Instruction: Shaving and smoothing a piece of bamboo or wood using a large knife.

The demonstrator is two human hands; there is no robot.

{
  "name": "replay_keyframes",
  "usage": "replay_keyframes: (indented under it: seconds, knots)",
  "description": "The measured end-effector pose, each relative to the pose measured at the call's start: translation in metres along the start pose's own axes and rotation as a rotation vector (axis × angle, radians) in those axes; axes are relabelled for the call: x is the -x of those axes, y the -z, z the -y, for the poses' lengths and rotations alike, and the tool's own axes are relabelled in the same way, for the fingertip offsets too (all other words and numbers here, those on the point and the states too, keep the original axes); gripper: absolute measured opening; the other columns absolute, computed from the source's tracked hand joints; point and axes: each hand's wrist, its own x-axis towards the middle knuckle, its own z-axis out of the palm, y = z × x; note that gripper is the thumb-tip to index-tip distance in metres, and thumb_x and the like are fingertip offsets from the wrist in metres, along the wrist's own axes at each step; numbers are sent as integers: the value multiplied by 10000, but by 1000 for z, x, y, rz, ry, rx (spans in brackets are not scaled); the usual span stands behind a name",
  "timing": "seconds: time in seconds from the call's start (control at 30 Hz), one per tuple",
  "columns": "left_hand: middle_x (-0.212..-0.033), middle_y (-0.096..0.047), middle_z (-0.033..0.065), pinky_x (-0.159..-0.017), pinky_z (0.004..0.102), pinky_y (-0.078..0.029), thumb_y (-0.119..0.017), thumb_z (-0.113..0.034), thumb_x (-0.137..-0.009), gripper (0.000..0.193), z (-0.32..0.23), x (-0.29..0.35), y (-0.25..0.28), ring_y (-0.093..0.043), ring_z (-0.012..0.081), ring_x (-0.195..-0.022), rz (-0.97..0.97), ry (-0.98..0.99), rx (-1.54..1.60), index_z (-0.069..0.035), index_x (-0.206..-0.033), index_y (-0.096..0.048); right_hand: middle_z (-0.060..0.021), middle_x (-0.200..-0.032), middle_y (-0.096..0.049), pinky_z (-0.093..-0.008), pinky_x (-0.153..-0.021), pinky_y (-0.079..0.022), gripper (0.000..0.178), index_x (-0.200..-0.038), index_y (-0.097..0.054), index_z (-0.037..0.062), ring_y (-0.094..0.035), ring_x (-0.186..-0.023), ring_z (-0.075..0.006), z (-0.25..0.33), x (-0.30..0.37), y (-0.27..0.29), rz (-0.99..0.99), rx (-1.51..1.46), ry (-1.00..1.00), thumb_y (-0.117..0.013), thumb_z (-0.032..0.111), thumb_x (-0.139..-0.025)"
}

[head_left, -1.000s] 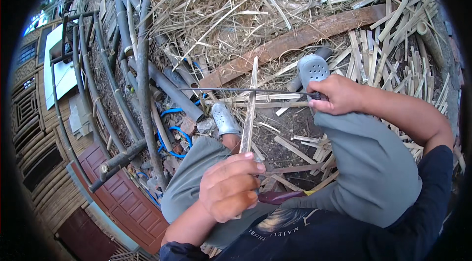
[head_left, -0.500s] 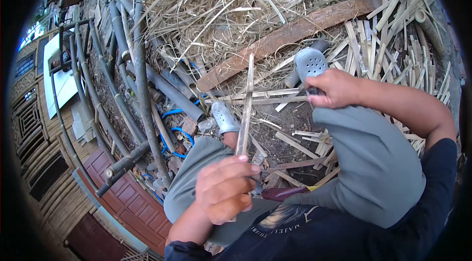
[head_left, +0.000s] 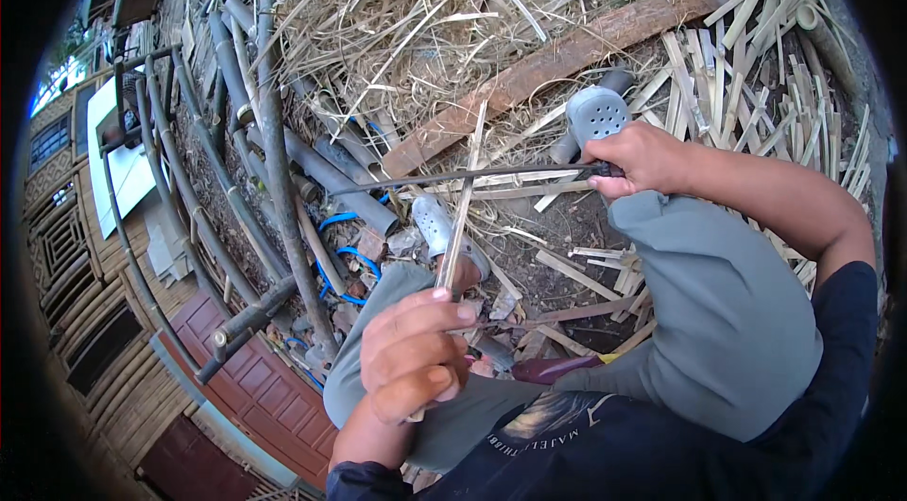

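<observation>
My left hand (head_left: 416,355) is closed round the lower end of a narrow bamboo strip (head_left: 459,232), which points up and away from me. In my right hand (head_left: 644,157), held above the right knee, is the dark handle of a long, thin-bladed knife (head_left: 539,169). Its blade reaches leftward and crosses the strip in its upper half; whether edge and strip touch, I cannot tell. The strip's lower end is mostly hidden in my left fist. Below, a grey clog (head_left: 435,222) is on one foot, and another grey clog (head_left: 599,114) is beyond my right hand.
A rusty brown plank (head_left: 557,71) lies across the ground ahead, with curly shavings (head_left: 406,19) behind it. Split bamboo strips (head_left: 727,104) pile up at the right. Bamboo poles (head_left: 274,123), a blue hose (head_left: 364,265) and a red-brown panelled door (head_left: 236,369) are on the left.
The knife blade, earlier hard to see, now stretches left across the strip. My left hand and the strip have shifted slightly left; the right hand has stayed nearly in place.
</observation>
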Motion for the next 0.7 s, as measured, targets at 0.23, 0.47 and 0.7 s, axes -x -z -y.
replay_keyframes:
  seconds: [0.23, 0.47, 0.7]
  knots:
    - [-822, -632, 105, -779, 501, -562, -682, -151, -839, 267, 2, -3, 2, -689, 344, -805, 23, 2, 5, -91, -982, -463, -185, -661, -590, -458, -638, -504, 321, -999, -560, 60, -624, -664, -383, -15, -5, -10, -45, 45, 13, -615, 343, -858]
    - [-813, -630, 103, -798, 509, -553, -689, -129, -822, 290, 1, -14, 3, -687, 349, -821, 159, -3, 31, -105, -1001, -461, -176, -667, -605, -488, -622, -494, 342, -1021, -569, 70, -620, -624, -382, -45, -3, -11, -50, 15, -69, -575, 373, -864]
    - [-736, -585, 67, -729, 482, -563, -591, -259, -907, 239, 5, -12, 2, -671, 298, -720, 36, -34, -21, -117, -990, -417, -189, -685, -618, -470, -644, -504, 345, -1025, -567, 72, -637, -681, -384, -48, -2, -12, -59, 92, -142, -577, 371, -852]
